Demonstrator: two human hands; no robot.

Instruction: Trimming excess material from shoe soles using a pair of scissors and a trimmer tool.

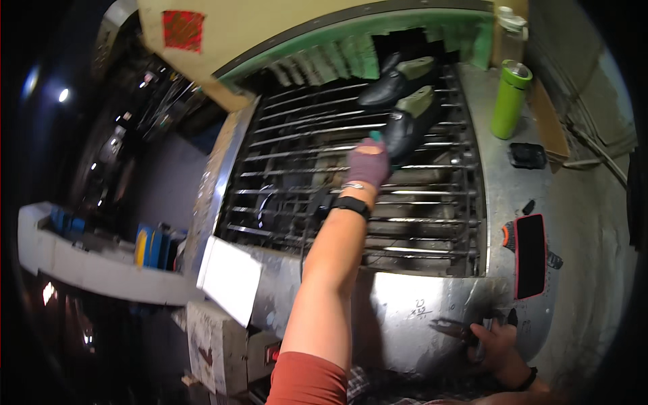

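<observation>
My left hand [368,162], in a purple glove with green fingertips, reaches far forward over a rack of metal rollers [297,158]. Its fingers and thumb close around the toe end of a black shoe [403,135] with a pale beige last inside. Just beyond lies a second black shoe [383,90], likewise with a beige last in its opening. At the lower right, my bare right hand [495,343] is curled over the metal front ledge [391,304]. Its fingers wrap a thin dark and silvery thing, too blurred to name.
On the right ledge stand a green bottle [511,100], a clear bottle [511,34], a small black case [527,156] and a red-rimmed phone [530,256]. A white sheet [230,279] lies front left. Dark strips hang in the green-framed opening [364,57] behind the shoes.
</observation>
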